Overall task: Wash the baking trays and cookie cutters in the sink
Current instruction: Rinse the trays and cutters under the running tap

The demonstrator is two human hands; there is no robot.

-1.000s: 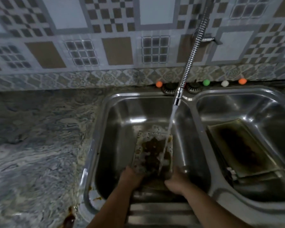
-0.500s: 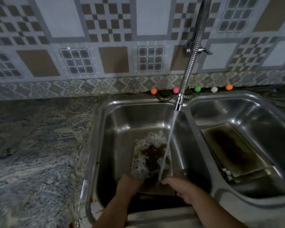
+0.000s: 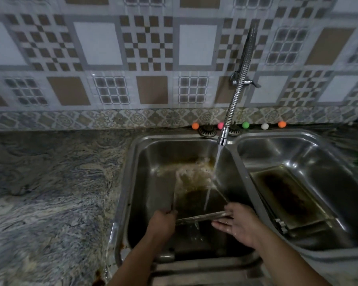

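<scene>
1. Baking trays counted: two. The first tray (image 3: 196,200) sits in the left basin (image 3: 145,182) of the double sink, tilted, its near rim raised; the second tray (image 3: 285,195) lies in the right basin (image 3: 310,149), brown residue across its floor. No cookie cutters can be made out.
2. Hands counted: two, both at the near rim of the first tray.
3. The left hand (image 3: 160,223) has its grip closed on the tray's near-left corner, fingers curled over the edge.
4. The right hand (image 3: 239,221) holds the near-right end of the same rim; fingers lie fairly straight under the edge with the thumb above, so the grip is a light pinch on the tray.
5. One coiled spring faucet (image 3: 236,100) hangs over the divider. Its water stream (image 3: 212,176) falls onto the first tray, throwing brownish splash at the far end.
6. Five small coloured balls (image 3: 195,126) stand in a row behind the sink: two orange, one pink, one green, one white.
7. The marbled bench (image 3: 50,193) extends left of the sink; patterned wall tiles (image 3: 147,42) rise behind.
</scene>
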